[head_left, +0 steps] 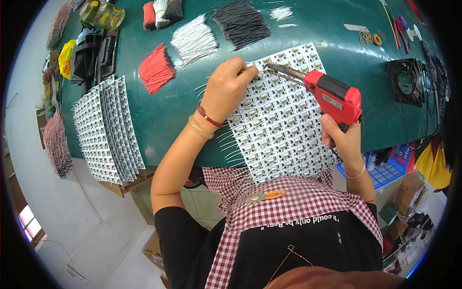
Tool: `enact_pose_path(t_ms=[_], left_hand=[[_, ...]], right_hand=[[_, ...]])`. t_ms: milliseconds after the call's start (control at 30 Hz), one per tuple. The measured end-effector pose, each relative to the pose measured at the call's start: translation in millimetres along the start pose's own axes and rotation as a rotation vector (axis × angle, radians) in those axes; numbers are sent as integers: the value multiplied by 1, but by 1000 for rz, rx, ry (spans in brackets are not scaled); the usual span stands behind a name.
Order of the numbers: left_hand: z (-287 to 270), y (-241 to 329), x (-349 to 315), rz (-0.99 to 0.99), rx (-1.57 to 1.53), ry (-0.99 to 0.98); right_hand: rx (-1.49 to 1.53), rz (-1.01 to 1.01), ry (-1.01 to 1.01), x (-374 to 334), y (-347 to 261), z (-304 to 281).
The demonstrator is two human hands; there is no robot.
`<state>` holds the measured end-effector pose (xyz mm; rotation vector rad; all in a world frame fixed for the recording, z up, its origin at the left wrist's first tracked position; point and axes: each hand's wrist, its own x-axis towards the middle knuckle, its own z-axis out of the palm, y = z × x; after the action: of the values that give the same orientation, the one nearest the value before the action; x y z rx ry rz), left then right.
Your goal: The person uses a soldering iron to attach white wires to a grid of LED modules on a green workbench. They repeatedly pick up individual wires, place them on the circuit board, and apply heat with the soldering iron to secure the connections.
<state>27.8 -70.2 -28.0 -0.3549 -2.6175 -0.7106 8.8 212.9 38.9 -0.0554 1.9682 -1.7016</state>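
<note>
Blue basket, dark things inside.
My right hand grips the red soldering gun; my left hand bends over the board sheet, its hold I cannot tell.

White lettering crosses the black shirt; letters mark the orange patch on the apron; the label on the soldering gun is illegible.

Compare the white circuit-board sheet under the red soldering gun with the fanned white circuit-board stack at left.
The white circuit-board sheet shows one layer; the fanned white circuit-board stack has several overlapping. The left hand and red soldering gun are at the sheet; neither is at the stack. Both: white, rows of small components.
</note>
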Motion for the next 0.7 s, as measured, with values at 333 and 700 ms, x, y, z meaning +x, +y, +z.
enact_pose_path(t_ms=[333,700], left_hand=[[-1,0,1,9,-6,9],[-1,2,2,27,-2,29]], right_hand=[[-28,29,11,-6,-5,4],[-56,0,34,-11,-11,8]])
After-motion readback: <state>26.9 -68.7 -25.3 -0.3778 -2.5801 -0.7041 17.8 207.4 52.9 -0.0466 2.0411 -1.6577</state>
